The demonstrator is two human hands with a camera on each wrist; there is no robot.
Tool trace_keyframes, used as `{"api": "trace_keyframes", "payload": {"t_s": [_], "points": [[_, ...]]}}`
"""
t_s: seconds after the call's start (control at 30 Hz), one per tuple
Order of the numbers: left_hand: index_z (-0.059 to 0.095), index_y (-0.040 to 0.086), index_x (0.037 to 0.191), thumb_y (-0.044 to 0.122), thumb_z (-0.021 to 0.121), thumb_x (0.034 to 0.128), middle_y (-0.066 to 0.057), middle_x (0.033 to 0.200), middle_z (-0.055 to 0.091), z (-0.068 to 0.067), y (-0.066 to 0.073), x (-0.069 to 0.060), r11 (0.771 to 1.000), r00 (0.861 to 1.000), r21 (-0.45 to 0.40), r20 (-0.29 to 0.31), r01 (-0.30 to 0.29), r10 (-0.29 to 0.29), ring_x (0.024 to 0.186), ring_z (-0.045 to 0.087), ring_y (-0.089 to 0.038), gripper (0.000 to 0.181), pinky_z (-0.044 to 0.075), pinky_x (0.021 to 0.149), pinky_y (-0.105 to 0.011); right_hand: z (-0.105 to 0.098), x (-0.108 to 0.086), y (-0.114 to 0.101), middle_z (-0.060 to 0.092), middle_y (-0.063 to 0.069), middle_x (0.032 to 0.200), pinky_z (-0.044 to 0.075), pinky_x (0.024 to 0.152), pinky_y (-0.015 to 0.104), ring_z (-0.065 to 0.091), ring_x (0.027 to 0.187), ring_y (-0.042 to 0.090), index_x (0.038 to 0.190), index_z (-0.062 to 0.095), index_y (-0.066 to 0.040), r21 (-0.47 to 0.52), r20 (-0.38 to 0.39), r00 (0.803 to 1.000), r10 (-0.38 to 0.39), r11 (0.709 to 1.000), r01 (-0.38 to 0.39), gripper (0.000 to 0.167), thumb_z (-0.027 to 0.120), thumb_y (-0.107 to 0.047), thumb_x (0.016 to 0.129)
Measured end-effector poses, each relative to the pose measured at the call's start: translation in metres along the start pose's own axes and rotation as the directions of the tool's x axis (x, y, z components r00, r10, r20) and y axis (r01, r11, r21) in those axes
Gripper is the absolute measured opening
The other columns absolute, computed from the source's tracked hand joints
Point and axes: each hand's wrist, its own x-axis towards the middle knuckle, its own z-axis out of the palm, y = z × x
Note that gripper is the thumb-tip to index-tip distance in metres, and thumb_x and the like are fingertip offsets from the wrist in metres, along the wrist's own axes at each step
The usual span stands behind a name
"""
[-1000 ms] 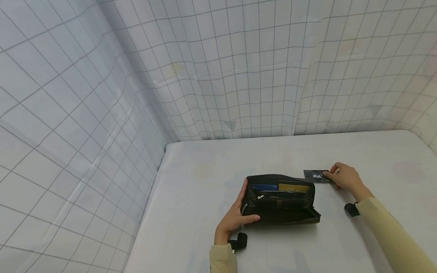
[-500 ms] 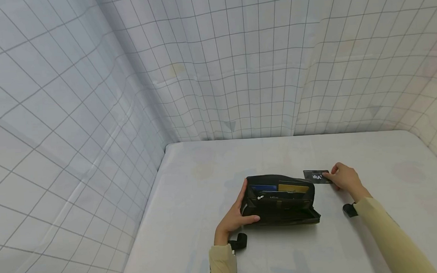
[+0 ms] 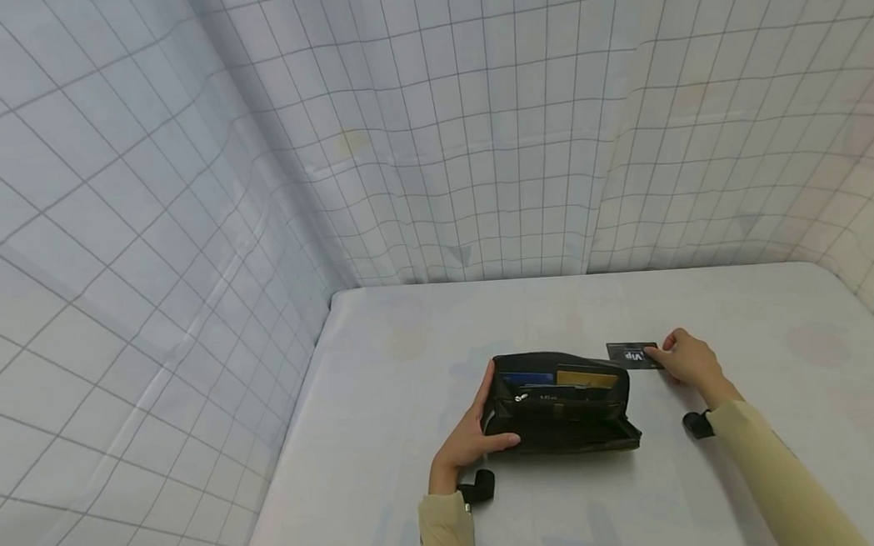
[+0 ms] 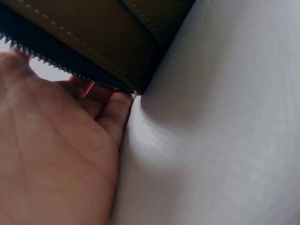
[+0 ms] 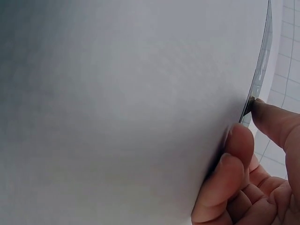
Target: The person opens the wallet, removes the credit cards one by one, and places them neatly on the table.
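Observation:
A black zip wallet [image 3: 566, 411] lies spread open on the white table, a blue card [image 3: 529, 378] and a gold card [image 3: 586, 378] showing in its slots. My left hand [image 3: 465, 438] grips the wallet's left end, thumb over the near flap; in the left wrist view the fingers of that hand [image 4: 56, 140] lie by the zip edge of the wallet [image 4: 93, 37]. Right of the wallet, my right hand [image 3: 694, 364] pinches the right edge of a dark "Vip" card [image 3: 630, 355]. The right wrist view shows this card [image 5: 259, 77] edge-on at the thumb and fingertips of the hand [image 5: 262, 173].
The white table [image 3: 383, 368] has its far edge against a hanging white grid-patterned cloth [image 3: 474, 137]. More of this cloth [image 3: 105, 243] hangs along the left side. Dark straps with small devices sit on both wrists.
Both hands keep their grips, on the wallet and on the card. The right forearm has shifted very slightly left, and the whole head view has dropped a little.

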Motion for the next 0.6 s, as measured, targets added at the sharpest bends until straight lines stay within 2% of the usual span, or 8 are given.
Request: {"api": "trace_keyframes", "payload": {"t_s": [0.47,0.6], "points": [[-0.004,0.03,0.152,0.026,0.079,0.0795,0.004,0.157,-0.004,0.0011,-0.003,0.0003,0.999,1.0,-0.036,-0.012,-0.003,0.002,0.141,-0.001,-0.015,0.11,0.008,0.11,-0.048,0.0,0.0001,0.001,0.055,0.007,0.06,0.038,0.052,0.031,0.051,0.051,0.018,0.103,0.044,0.005,0.001,-0.002,1.0,0.004,1.0,-0.004,0.044,0.054,-0.037,0.095],[-0.004,0.026,0.153,0.025,0.079,0.0786,0.002,0.157,-0.003,0.0014,-0.0032,-0.0003,0.999,1.0,-0.036,-0.02,-0.009,0.009,0.142,0.0,-0.017,0.112,0.009,0.11,-0.049,-0.0004,-0.0006,0.0012,0.056,0.008,0.062,0.038,0.052,0.031,0.052,0.052,0.018,0.103,0.044,0.005,0.003,0.003,1.0,0.008,1.0,-0.008,0.044,0.054,-0.036,0.095]]}}
